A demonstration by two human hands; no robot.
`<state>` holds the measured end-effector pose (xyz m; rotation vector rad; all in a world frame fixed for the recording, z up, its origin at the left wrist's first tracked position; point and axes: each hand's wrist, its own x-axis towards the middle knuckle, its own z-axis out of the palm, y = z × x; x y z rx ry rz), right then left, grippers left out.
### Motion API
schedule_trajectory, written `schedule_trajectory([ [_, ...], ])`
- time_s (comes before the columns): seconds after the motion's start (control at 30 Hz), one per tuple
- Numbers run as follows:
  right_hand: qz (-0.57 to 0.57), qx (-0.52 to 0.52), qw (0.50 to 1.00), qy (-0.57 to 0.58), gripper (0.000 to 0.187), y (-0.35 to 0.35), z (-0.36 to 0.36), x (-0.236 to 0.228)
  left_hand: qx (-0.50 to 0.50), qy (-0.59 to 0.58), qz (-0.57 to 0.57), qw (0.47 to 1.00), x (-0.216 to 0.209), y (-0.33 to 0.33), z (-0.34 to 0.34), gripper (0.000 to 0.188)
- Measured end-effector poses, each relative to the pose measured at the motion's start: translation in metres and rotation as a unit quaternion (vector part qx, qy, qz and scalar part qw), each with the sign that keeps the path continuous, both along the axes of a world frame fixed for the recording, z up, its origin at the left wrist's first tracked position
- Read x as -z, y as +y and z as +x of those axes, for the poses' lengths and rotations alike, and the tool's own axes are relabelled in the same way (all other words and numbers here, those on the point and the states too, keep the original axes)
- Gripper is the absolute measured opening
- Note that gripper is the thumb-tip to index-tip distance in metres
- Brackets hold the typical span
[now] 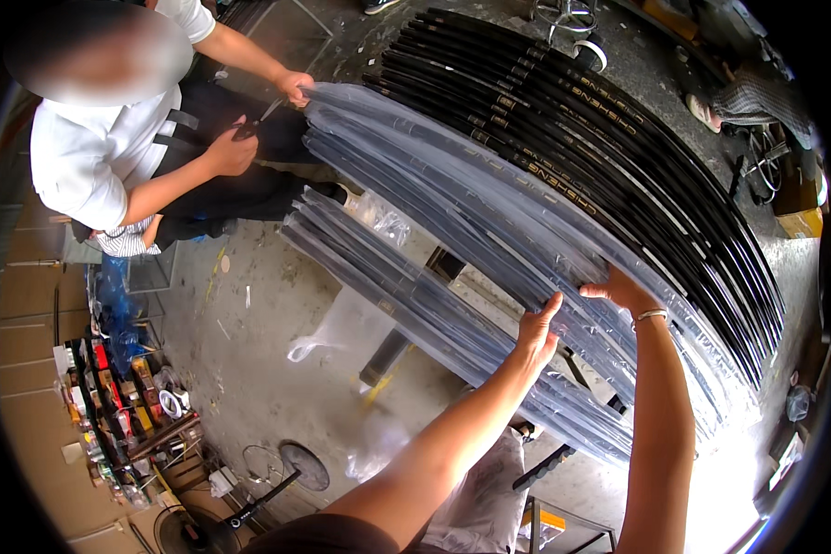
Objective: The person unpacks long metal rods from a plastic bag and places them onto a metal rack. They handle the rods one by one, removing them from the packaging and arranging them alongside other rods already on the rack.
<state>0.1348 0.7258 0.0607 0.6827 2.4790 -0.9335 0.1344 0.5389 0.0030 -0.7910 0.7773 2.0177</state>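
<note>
Long dark poles in clear plastic sleeves (pixel 452 217) run from a co-worker at the upper left toward the lower right. My left hand (pixel 535 334) grips this bundle's near edge, thumb raised on top and the other fingers partly hidden. Across from it, my right hand (pixel 621 292), with a bracelet at the wrist, grips the same bundle. Its thumb points left and its fingers are partly covered by film. At the far end, one co-worker's hand (pixel 295 87) holds the sleeve ends, while the other (pixel 232 152) holds what look like scissors (pixel 266 113).
Bare black poles (pixel 609 157) with gold markings lie side by side beyond the bundle. A second sleeved bundle (pixel 388 291) lies nearer me. A pedestal fan (pixel 198 531) stands at the lower left, near a cluttered heap of tools and boxes (pixel 129 406). Another person's leg (pixel 757 102) shows at the upper right.
</note>
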Motion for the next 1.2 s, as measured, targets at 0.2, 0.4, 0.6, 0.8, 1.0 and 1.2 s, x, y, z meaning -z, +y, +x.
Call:
schedule_trajectory([
  [0.2, -0.106, -0.041, 0.993, 0.014, 0.086, 0.004, 0.003, 0.002, -0.003, -0.016, 0.078, 0.997, 0.001, 0.01, 0.003, 0.044],
  [0.4, -0.156, -0.043, 0.987, 0.017, 0.072, -0.018, 0.007, -0.02, -0.009, -0.012, 0.088, 0.996, 0.001, 0.009, 0.008, 0.043],
  [0.6, -0.107, -0.042, 0.993, 0.028, 0.062, -0.026, 0.034, -0.053, 0.002, -0.034, 0.103, 0.994, -0.024, 0.005, 0.03, 0.042],
  [0.8, -0.112, -0.035, 0.993, 0.015, 0.063, -0.024, 0.078, -0.088, 0.018, -0.053, 0.084, 0.995, -0.076, 0.006, 0.069, 0.041],
  [1.0, -0.09, -0.031, 0.995, 0.031, 0.061, -0.039, 0.139, -0.139, 0.035, -0.042, 0.109, 0.993, -0.105, -0.007, 0.137, 0.04],
  [1.2, -0.069, -0.011, 0.997, 0.024, 0.06, -0.05, 0.215, -0.184, 0.056, -0.054, 0.119, 0.99, -0.142, -0.014, 0.214, 0.041],
])
